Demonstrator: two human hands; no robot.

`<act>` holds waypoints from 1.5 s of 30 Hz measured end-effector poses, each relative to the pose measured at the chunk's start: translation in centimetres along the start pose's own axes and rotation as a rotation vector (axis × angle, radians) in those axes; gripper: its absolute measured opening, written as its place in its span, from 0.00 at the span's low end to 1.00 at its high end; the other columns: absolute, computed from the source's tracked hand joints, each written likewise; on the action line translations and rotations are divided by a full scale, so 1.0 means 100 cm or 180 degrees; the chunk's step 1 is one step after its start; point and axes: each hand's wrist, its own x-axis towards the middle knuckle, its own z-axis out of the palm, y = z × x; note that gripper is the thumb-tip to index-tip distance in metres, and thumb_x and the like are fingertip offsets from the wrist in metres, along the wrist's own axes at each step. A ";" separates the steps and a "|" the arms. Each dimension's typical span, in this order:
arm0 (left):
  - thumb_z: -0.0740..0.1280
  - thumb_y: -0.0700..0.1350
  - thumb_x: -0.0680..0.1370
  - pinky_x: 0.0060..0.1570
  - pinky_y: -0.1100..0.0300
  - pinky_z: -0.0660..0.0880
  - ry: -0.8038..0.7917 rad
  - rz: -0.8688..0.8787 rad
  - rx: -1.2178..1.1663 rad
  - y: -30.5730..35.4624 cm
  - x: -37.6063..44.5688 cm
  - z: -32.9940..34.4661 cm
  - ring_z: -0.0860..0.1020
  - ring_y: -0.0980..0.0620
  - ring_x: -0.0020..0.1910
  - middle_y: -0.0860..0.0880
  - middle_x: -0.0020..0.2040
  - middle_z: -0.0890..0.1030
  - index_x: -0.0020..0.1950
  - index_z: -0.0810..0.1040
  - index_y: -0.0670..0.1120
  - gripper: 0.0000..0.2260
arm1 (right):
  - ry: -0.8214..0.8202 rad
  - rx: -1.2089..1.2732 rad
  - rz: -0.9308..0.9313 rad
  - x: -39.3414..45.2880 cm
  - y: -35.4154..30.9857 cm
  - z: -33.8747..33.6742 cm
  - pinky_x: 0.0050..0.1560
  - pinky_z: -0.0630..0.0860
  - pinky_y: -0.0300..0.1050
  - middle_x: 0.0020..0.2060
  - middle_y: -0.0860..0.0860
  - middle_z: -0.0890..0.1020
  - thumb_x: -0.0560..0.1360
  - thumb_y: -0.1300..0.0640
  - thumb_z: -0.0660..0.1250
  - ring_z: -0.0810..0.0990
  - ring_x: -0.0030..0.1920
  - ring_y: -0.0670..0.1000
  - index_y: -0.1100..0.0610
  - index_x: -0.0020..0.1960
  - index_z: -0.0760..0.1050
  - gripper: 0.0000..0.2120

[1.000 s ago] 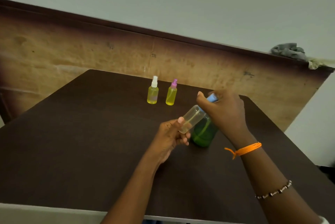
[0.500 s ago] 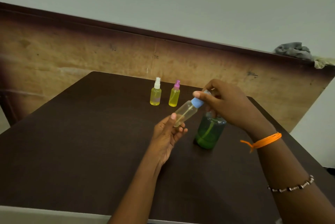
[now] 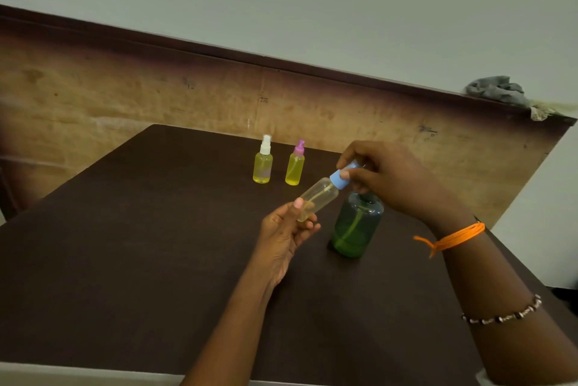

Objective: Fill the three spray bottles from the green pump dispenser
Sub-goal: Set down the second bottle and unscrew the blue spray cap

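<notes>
My left hand (image 3: 286, 237) grips the base of a small clear spray bottle (image 3: 319, 198), tilted up to the right, with a little yellowish liquid inside. My right hand (image 3: 394, 179) pinches its blue spray cap (image 3: 341, 180) at the bottle's neck. Just beneath that hand the green pump dispenser (image 3: 356, 224) stands on the dark table (image 3: 125, 245); its pump head is hidden by my fingers. Two spray bottles full of yellow liquid stand at the back: one with a white cap (image 3: 263, 160), one with a pink cap (image 3: 295, 163).
A wooden board (image 3: 125, 98) rises behind the table's far edge. A grey rag (image 3: 497, 90) lies on the board's top at the right. The table's near edge runs along the bottom of the view.
The clear bottle and both hands have moved up and away from the green dispenser, which now shows more fully. My right fingers have shifted on the blue cap.
</notes>
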 end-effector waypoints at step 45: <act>0.64 0.37 0.75 0.53 0.59 0.78 -0.0044 -0.0196 -0.0143 -0.011 0.012 -0.006 0.83 0.53 0.47 0.43 0.50 0.82 0.55 0.73 0.41 0.09 | 0.1499 0.0391 0.2022 -0.067 0.110 0.117 0.42 0.69 0.42 0.45 0.55 0.78 0.71 0.61 0.70 0.77 0.45 0.54 0.59 0.47 0.76 0.06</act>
